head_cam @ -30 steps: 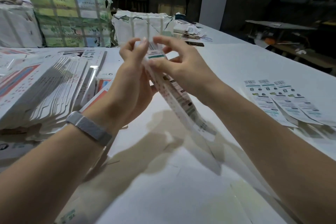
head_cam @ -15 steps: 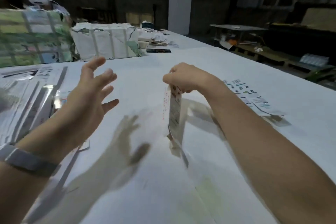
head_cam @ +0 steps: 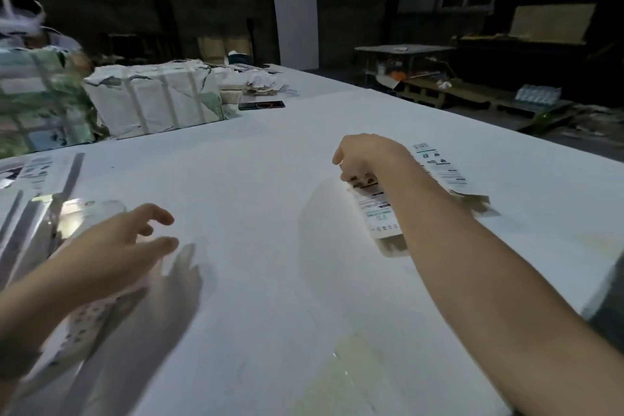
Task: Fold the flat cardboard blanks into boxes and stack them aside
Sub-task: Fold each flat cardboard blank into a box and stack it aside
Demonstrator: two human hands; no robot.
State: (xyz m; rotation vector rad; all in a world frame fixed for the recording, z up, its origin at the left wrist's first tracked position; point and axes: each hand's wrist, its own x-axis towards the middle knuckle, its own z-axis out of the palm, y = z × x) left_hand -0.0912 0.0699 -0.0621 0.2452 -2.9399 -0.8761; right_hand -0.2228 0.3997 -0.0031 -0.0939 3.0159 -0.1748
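- Only one view: the head camera, worn by the person, looking forward and down over a wide white table (head_cam: pixel 256 179)
- Wide-angle lens; straight edges bow toward the frame borders
- Both forearms enter from the bottom edge, at about 7 and 5 o'clock, so the left hand (head_cam: pixel 114 246) and right hand (head_cam: pixel 368 155) sit close to the lens
- The far table end with wrapped bundles (head_cam: pixel 152 101) lies toward 11 o'clock, a dark room beyond at 12 to 2 o'clock
- No second view to overlap with
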